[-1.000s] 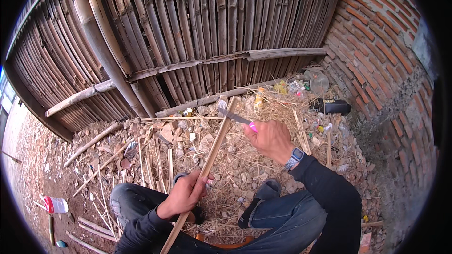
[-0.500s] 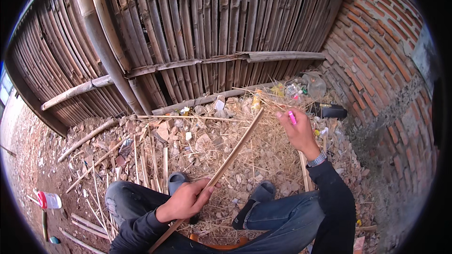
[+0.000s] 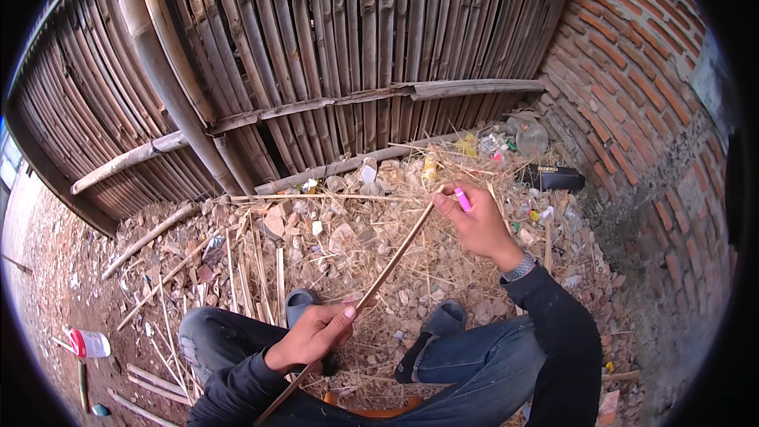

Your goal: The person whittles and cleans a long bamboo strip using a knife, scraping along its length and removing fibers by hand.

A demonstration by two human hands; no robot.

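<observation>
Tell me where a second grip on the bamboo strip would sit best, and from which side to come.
On the bare middle of the bamboo strip, between the left hand low down and the right hand at its upper tip. Probably come from above: it runs slanted and clear over the debris, with nothing covering that stretch.

The scene is lit evenly by soft, diffuse daylight; no hard-edged shadows are cast, and only faint shading is seen beneath the legs near the lower edge. The brightest area is found at the far left, where open ground is slightly washed out. No glare is observed on the bamboo wall (image 3: 332,55) or the brick wall (image 3: 648,103). Strong fisheye distortion is present: the bamboo poles are bent toward the rim, and the picture is enclosed by a black circular border. Focus is sharp at the centre, while detail is softened near the rim.
</observation>
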